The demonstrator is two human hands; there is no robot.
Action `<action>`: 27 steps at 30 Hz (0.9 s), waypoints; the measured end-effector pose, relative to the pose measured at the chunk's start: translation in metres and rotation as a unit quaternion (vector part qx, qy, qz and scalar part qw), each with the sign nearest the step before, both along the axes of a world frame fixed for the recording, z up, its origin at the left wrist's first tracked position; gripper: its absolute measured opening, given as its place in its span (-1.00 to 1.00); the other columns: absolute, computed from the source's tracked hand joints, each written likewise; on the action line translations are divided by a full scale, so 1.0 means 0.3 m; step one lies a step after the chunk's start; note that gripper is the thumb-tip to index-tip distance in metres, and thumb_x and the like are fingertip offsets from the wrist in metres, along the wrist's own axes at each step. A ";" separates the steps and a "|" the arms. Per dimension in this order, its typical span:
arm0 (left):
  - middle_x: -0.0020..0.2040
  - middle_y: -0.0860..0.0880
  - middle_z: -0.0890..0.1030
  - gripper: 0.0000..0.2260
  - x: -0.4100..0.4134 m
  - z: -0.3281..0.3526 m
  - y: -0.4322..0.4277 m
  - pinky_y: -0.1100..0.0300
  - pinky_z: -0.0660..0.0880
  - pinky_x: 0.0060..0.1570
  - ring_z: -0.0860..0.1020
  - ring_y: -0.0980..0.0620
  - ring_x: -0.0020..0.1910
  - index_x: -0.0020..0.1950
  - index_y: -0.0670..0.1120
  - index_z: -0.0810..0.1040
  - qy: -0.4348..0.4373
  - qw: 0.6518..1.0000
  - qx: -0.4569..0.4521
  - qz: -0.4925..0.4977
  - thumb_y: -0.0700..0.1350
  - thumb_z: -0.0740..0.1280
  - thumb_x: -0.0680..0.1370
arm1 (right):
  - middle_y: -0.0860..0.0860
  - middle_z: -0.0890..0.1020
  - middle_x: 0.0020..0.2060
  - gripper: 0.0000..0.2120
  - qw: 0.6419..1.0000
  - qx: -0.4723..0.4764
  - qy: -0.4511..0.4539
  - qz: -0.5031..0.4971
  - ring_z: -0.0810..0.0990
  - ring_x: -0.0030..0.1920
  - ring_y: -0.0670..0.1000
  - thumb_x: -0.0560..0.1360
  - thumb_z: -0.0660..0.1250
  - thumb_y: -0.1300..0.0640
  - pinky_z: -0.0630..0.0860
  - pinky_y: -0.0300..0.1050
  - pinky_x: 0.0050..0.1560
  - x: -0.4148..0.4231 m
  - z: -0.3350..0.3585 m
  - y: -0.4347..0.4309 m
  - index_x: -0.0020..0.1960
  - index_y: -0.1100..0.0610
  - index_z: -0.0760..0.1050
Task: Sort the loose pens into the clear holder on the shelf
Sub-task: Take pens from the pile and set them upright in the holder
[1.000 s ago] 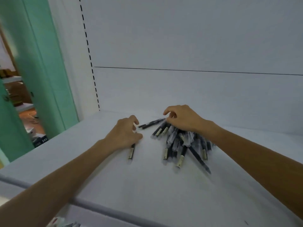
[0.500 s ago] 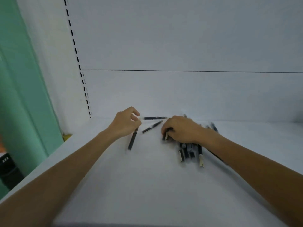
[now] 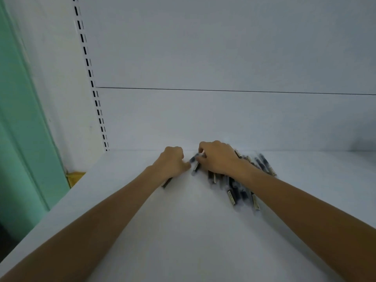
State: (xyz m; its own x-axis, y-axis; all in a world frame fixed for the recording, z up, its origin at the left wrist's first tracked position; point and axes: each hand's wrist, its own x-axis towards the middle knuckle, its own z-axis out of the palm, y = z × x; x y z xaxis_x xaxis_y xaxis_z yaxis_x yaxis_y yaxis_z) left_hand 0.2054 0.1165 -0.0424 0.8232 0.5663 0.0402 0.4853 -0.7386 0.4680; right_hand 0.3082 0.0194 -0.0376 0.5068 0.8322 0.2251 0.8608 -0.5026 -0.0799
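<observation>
My left hand (image 3: 173, 162) curls round 1 pen (image 3: 166, 182); my right hand (image 3: 218, 158) pinches the pile of pens (image 3: 238, 192) beneath it. No holder in view, so I judge nearly all sorting remains.

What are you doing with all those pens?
A person is gathering up dark pens that lie loose on a white shelf. The left hand grips a single pen, whose end pokes out below the hand. The right hand is curled over the pile of pens, its fingers pinching at the pile's left edge. No clear holder is in view, so no pens can be seen sorted yet.
</observation>
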 end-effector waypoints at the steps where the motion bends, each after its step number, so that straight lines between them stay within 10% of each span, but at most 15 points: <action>1: -0.22 -0.03 0.40 -0.78 -0.003 0.008 -0.007 0.25 0.33 -0.32 0.44 -0.02 -0.20 -0.22 -0.10 0.32 0.021 1.000 0.016 -0.003 -0.05 0.30 0.52 | 0.12 0.57 0.02 -0.70 1.000 -0.011 -0.009 -0.003 0.54 0.01 0.13 0.58 0.16 -0.02 0.44 -0.04 -0.04 -0.005 -0.006 0.013 0.15 0.17 0.44; 5: -0.21 -0.07 0.36 -0.78 -0.040 0.019 -0.043 0.26 0.29 -0.33 0.38 0.03 -0.28 -0.30 -0.15 0.29 0.099 0.991 0.090 -0.011 -0.17 0.21 0.53 | 0.13 0.56 0.05 -0.71 0.999 -0.026 0.007 -0.025 0.53 0.02 0.13 0.55 0.21 0.04 0.40 -0.09 -0.07 -0.022 -0.008 0.044 0.17 0.20 0.44; 9: 0.16 -0.20 0.35 -0.80 -0.112 -0.006 -0.074 0.16 0.32 -0.11 0.42 -0.12 0.06 0.18 -0.27 0.36 0.127 0.979 0.156 0.023 -0.28 0.07 0.59 | 0.11 0.57 -0.05 -0.73 0.995 0.043 0.053 -0.068 0.44 -0.18 0.04 0.49 0.27 0.13 0.33 -0.17 -0.31 -0.053 0.003 0.041 0.15 0.22 0.41; 16: -0.27 -0.02 0.37 -0.79 -0.210 0.005 -0.045 0.10 0.33 -0.23 0.42 -0.06 -0.26 0.24 -0.08 0.24 0.016 0.989 0.145 0.018 -0.19 0.00 0.62 | 0.08 0.60 -0.06 -0.79 0.956 0.262 0.116 -0.068 0.56 -0.14 0.09 0.53 0.19 0.16 0.43 -0.12 -0.21 -0.078 0.064 -0.028 0.06 0.23 0.53; 27: -0.09 -0.08 0.55 -0.80 -0.074 0.062 -0.286 0.38 0.35 -0.48 0.43 0.08 -0.35 0.15 -0.22 0.40 -0.210 0.972 -0.011 -0.103 -0.16 0.07 0.64 | 0.01 0.49 -0.23 -0.81 0.879 0.427 0.203 -0.059 0.51 -0.30 0.00 0.49 0.26 0.28 0.44 -0.30 -0.35 -0.002 0.144 -0.421 0.08 0.18 0.33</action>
